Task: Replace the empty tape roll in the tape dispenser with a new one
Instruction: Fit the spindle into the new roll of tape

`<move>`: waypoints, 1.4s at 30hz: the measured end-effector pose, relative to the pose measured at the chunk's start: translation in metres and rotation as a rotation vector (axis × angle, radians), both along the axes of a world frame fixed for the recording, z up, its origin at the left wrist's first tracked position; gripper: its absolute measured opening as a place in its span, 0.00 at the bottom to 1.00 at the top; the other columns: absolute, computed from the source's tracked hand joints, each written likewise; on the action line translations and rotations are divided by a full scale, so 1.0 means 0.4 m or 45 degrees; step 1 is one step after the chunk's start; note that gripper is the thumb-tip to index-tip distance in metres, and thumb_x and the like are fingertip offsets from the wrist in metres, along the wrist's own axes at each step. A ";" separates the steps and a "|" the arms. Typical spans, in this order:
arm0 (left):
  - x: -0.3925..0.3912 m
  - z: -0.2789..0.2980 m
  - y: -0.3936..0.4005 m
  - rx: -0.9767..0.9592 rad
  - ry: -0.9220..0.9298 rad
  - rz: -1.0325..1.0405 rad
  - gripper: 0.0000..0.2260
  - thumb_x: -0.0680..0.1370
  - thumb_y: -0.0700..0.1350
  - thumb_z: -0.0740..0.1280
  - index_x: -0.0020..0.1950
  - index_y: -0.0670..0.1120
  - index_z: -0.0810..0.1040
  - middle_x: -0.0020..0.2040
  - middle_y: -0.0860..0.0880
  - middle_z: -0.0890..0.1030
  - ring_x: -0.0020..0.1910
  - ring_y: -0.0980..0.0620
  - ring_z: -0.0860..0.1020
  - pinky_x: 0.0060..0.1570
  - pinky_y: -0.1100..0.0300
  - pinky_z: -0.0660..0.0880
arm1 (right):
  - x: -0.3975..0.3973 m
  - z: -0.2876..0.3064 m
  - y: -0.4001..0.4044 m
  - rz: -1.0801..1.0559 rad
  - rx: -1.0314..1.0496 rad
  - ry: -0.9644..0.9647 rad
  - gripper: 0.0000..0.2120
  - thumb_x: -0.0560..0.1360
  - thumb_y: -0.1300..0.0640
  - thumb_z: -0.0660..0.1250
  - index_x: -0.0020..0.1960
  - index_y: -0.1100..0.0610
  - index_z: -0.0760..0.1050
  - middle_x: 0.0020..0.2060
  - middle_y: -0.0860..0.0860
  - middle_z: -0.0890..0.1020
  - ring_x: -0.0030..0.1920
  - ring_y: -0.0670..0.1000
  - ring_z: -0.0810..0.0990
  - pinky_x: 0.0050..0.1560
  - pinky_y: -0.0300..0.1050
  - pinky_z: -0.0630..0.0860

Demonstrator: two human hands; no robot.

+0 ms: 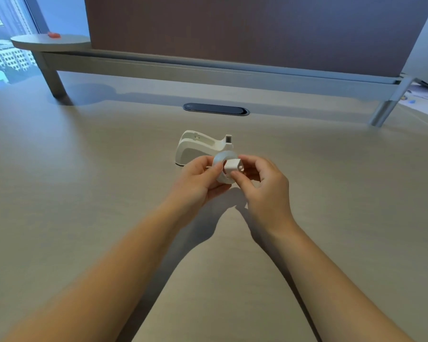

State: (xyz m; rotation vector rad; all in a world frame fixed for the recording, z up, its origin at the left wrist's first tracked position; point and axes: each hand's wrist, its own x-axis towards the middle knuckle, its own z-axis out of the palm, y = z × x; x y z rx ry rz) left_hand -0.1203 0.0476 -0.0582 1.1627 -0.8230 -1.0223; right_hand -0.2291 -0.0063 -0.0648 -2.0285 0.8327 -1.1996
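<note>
Tape roll (223, 162), pale and translucent, is held up between both hands just above the table (84, 193), in front of the dispenser (198, 149). Left hand (200, 180) pinches the roll's left edge with thumb and fingertips, palm turned inward. Right hand (265, 186) pinches a small white hub (231, 167) that sits at the roll's centre hole, thumb below and forefinger above, the other fingers curled. Whether the hub is fully seated in the roll cannot be told. White dispenser stands on the table just beyond the hands, its cradle open on top and its cutter end toward the right. Farther back, a dark oval grommet (216, 109) lies in the table.
</note>
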 end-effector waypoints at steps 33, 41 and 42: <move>0.025 0.014 0.034 -0.003 -0.027 -0.133 0.10 0.77 0.43 0.55 0.50 0.47 0.75 0.45 0.48 0.79 0.40 0.55 0.80 0.37 0.66 0.79 | 0.020 0.018 -0.007 0.299 0.569 -0.121 0.10 0.69 0.44 0.61 0.39 0.51 0.71 0.34 0.47 0.76 0.34 0.44 0.74 0.27 0.26 0.71; 0.033 0.005 0.034 0.064 0.068 -0.149 0.10 0.71 0.47 0.62 0.44 0.41 0.76 0.37 0.48 0.82 0.35 0.53 0.82 0.35 0.65 0.80 | 0.027 0.011 -0.009 0.357 0.561 -0.161 0.09 0.74 0.52 0.60 0.35 0.52 0.70 0.30 0.48 0.76 0.24 0.36 0.75 0.24 0.26 0.70; 0.035 0.005 0.033 0.071 0.052 -0.128 0.07 0.72 0.45 0.62 0.42 0.42 0.76 0.36 0.48 0.82 0.35 0.54 0.82 0.35 0.65 0.80 | 0.026 0.011 -0.008 0.360 0.565 -0.171 0.09 0.74 0.52 0.60 0.35 0.53 0.70 0.30 0.48 0.76 0.24 0.37 0.75 0.23 0.27 0.70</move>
